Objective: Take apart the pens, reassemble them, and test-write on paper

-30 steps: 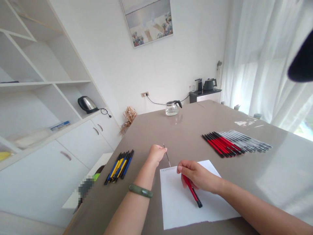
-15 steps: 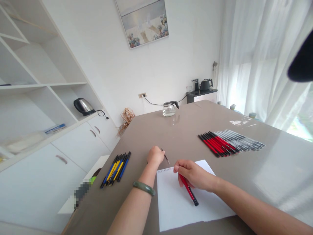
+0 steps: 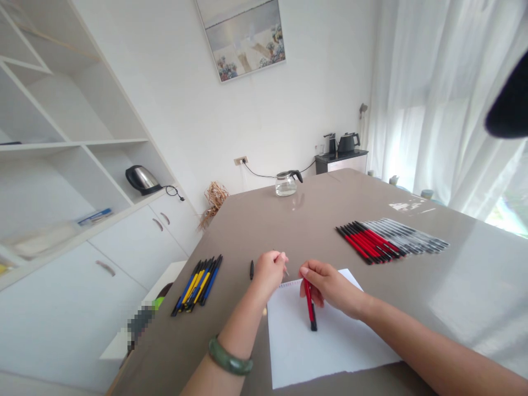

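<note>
My right hand (image 3: 328,286) is closed on a red pen barrel (image 3: 309,302) with a black end, held tilted above a white sheet of paper (image 3: 305,357). Just left of it, my left hand (image 3: 270,269) is pinched shut on a thin pen refill (image 3: 287,271); only a short end of it shows past the fingers. A small black pen piece (image 3: 251,269) lies on the table beside my left hand. Several red-and-black pen barrels (image 3: 367,242) lie side by side at the right, against a row of clear refills (image 3: 406,236).
Blue and yellow pen barrels (image 3: 198,286) with black ends lie in a bunch on the left of the brown table (image 3: 313,231). A glass pot (image 3: 286,184) stands at the far edge. Shelves with a kettle (image 3: 142,180) are on the left.
My left hand has moved right and slightly nearer, toward the right hand, uncovering the small black piece. My right hand has turned the red barrel more upright.
</note>
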Demonstrator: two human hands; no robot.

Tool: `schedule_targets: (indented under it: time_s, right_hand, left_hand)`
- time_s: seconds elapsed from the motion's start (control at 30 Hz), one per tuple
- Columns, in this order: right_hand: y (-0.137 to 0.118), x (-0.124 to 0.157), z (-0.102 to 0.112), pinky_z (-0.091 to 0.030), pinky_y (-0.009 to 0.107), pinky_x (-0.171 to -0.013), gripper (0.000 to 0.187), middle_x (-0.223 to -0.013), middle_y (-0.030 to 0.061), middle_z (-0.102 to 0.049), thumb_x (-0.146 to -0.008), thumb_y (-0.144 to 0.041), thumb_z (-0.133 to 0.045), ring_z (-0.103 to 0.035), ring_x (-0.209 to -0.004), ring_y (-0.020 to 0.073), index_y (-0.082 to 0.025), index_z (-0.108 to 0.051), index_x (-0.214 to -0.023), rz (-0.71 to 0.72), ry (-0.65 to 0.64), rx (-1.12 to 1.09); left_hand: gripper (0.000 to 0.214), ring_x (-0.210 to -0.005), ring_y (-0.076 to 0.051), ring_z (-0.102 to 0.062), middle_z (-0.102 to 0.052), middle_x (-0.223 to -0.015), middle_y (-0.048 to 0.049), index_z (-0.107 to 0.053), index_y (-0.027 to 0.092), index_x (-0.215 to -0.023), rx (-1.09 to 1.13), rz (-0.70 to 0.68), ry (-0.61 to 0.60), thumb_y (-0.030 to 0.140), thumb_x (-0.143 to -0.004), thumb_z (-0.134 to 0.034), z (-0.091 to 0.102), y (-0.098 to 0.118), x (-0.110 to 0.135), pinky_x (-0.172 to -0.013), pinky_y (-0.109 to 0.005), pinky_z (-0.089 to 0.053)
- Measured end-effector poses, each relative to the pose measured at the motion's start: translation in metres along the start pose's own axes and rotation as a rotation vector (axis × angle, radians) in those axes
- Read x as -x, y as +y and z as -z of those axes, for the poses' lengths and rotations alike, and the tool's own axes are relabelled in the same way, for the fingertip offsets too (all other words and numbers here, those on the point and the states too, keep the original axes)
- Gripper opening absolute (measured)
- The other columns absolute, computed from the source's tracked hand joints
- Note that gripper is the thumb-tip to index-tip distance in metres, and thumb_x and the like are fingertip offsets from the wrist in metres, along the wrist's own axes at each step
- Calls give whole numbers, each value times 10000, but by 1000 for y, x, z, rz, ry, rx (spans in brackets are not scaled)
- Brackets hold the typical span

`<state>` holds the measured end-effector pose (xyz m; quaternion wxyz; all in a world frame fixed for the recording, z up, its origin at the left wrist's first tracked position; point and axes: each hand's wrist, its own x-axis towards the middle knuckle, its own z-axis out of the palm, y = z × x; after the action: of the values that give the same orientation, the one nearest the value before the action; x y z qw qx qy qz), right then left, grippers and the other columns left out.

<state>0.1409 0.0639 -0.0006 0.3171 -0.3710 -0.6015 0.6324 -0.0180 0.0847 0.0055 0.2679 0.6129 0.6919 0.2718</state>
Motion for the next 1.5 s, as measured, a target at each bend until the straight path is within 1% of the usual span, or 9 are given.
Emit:
schedule_targets:
  time_s: [0.07,0.17,0.27,0.43,0.57,0.8,1.1,1.33,1.5]
  right_hand:
    - [0,-3,1,-412,222,-483,258,-615,20,-572,-787,-401,-410,-509,-475,88,-154,-467,-735,18,57,-175]
    - [3,-7,6,-458,250,-614,164,-641,22,-561,-776,-308,-463,-559,-584,104,-148,-493,-773,34,120,-457]
    - [5,-11,11,-466,246,-692,92,-703,38,-573,-763,-215,-478,-575,-651,104,-146,-516,-811,10,183,-587]
    - [6,-12,11,-479,224,-636,85,-690,41,-564,-754,-177,-491,-568,-609,94,-133,-534,-813,-135,106,-577]
    - [5,-12,5,-452,195,-548,87,-672,30,-551,-748,-193,-501,-528,-554,73,-126,-543,-785,-166,-4,-577]
    - [2,-12,5,-350,176,-421,68,-623,2,-500,-719,-171,-517,-434,-479,51,-125,-554,-753,-172,56,-585]
    - [5,-14,11,-452,216,-597,177,-772,60,-552,-730,-91,-453,-511,-610,85,-115,-543,-880,-76,101,-589]
    - [5,-15,18,-470,254,-580,236,-728,42,-570,-775,-204,-459,-558,-566,102,-154,-430,-1003,-19,195,-309]
    - [0,-30,20,-365,220,-424,265,-589,20,-554,-827,-369,-314,-494,-443,103,-169,-478,-882,-48,199,473]
  left_hand:
    - [471,-584,-114,-568,-618,-738,-56,-557,158,-891,108,-10,-73,477,-820,-217,-1,6,20,-494,-200,-407]
    - [478,-529,-112,-539,-598,-724,-63,-550,141,-900,408,-1,-236,549,-749,-351,-1,9,40,-454,-203,-392]
    - [348,-462,-83,-476,-583,-687,-32,-565,165,-875,458,-54,-146,441,-664,-553,1,4,42,-422,-188,-357]
    - [249,-469,-80,-443,-535,-607,3,-567,169,-848,519,-159,89,363,-694,-547,5,-6,34,-432,-186,-363]
    - [271,-490,-84,-457,-534,-621,3,-546,165,-891,568,-212,123,367,-710,-537,6,-11,33,-451,-192,-385]
    - [256,-466,-77,-452,-530,-596,8,-554,155,-857,569,-198,151,367,-714,-532,8,-12,33,-450,-191,-381]
    - [214,-495,-91,-485,-599,-647,-34,-579,155,-840,501,38,-94,306,-703,-516,6,-18,31,-472,-205,-379]
    - [262,-479,-73,-460,-543,-602,-1,-526,162,-788,701,3,-30,412,-729,-478,8,-20,29,-462,-188,-357]
    - [289,-450,-60,-430,-508,-576,16,-510,159,-801,817,54,9,435,-716,-492,7,-23,28,-427,-173,-326]
